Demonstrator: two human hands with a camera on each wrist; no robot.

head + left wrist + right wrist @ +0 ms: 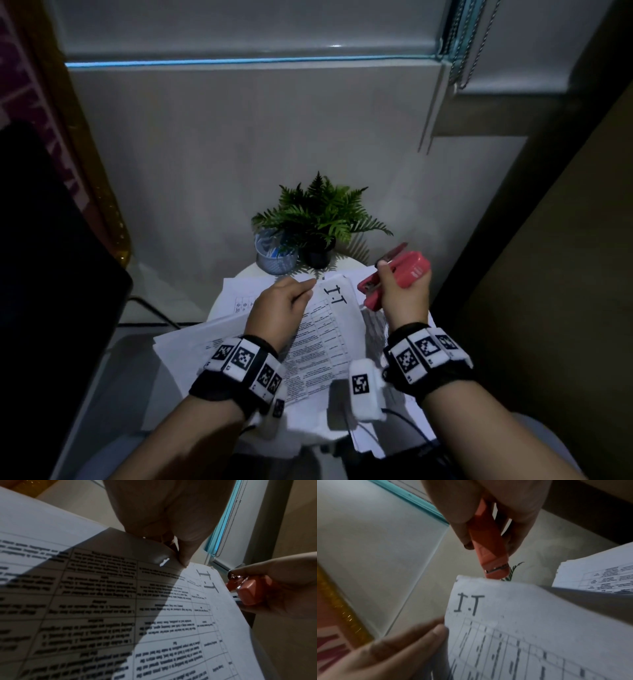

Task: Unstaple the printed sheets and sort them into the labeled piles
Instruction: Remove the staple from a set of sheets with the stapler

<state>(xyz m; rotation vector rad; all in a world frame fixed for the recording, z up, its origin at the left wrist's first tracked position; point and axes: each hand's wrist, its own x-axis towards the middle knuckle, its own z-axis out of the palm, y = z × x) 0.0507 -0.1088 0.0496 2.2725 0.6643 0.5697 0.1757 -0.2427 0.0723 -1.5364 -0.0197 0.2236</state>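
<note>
My left hand (307,288) pinches the top corner of a printed sheet (106,601) and lifts it off the sheet marked "I.T" (337,295) beneath. The lifted corner shows a small torn hole (163,561). My right hand (394,284) grips a coral stapler (404,269), raised just right of the "I.T" corner, its metal tip (496,569) just above that sheet's top edge (488,580). The left hand's fingers (406,646) lie along the sheet's left side. No staple is visible.
Loose printed sheets cover a small round white table (245,274), with piles at the left (239,294) and right (599,574). A potted fern (318,219) and a mesh pen cup (275,255) stand at the back by the wall. A dark object (51,257) fills the left.
</note>
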